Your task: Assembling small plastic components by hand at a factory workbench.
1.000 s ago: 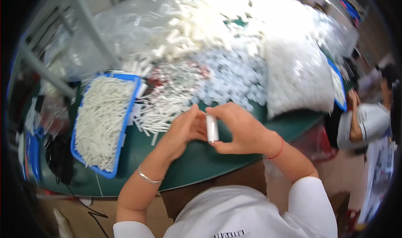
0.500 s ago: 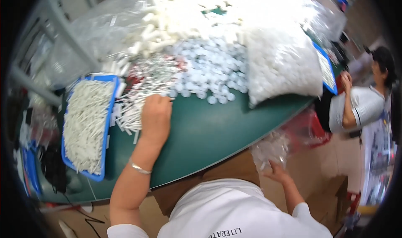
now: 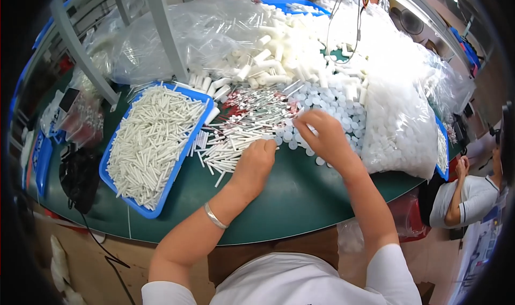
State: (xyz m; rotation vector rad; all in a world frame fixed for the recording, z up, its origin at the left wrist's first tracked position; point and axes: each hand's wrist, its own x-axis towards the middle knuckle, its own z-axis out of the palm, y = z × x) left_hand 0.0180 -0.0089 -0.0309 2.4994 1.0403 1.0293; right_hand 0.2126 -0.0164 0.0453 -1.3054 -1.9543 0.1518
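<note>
My left hand [image 3: 256,164], with a silver bangle on its wrist, is closed at the near edge of a pile of thin white tubes [image 3: 228,152]. The small pale end of one tube sticks out at its right side. Across from it, my right hand [image 3: 326,138] is raised with thumb and forefinger pinched together, over the rim of a heap of translucent round caps [image 3: 335,103]. Whatever is between those fingers is too small to make out. Just beyond both hands lies a tangle of thin wire-like pieces [image 3: 252,109] with white and red parts.
A blue tray [image 3: 155,212] full of white tubes sits at the left. Thick white cylinders [image 3: 268,63] heap behind. A bulging clear bag [image 3: 399,138] of white pieces stands right. Grey metal posts [image 3: 163,31] rise far left. Another person [image 3: 464,197] sits at the right; one more is across the table.
My right hand has come up from beside the table's edge, by a clear plastic bag, to the caps. My left hand stays closed near the tubes. The head view has shifted.
</note>
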